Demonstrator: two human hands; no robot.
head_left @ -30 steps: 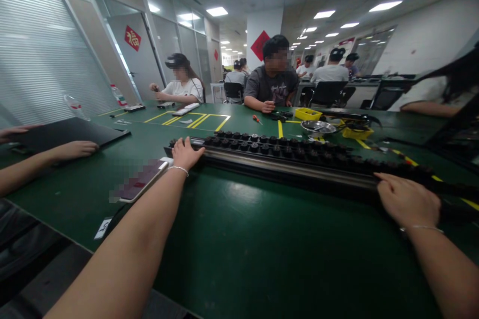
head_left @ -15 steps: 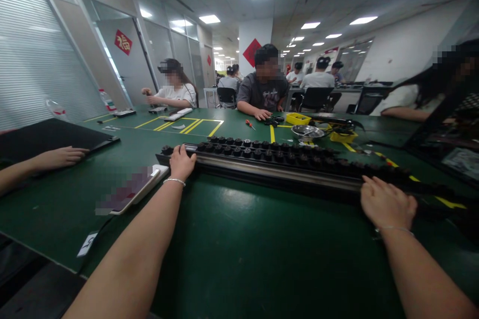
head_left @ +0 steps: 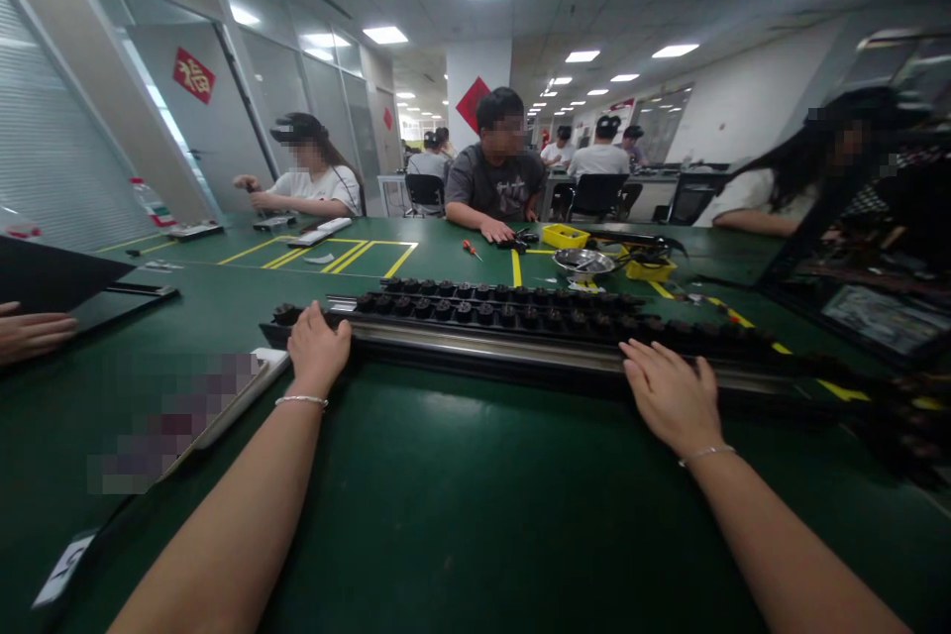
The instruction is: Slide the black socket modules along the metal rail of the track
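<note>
A long black rail (head_left: 490,342) with a shiny metal strip along its front side lies across the table in front of me. Black round knobs (head_left: 486,313) stand in rows on and just behind it. My left hand (head_left: 319,352) rests on the rail near its left end, fingers laid over the top and thumb apart. Further right, my right hand (head_left: 673,396) touches the front of the rail with its fingers spread. Neither hand wraps round anything that I can see.
The green table (head_left: 461,515) carries a white-edged device (head_left: 215,426) left of my left arm. Beyond the rail are a metal bowl (head_left: 583,264), a yellow bin (head_left: 565,236) and a screwdriver (head_left: 471,250). A co-worker's hand (head_left: 34,332) is at far left; other people sit around.
My right hand has moved left along the rail, its fingers now more spread. My left hand remains near the left end. The whole view has turned slightly right.
</note>
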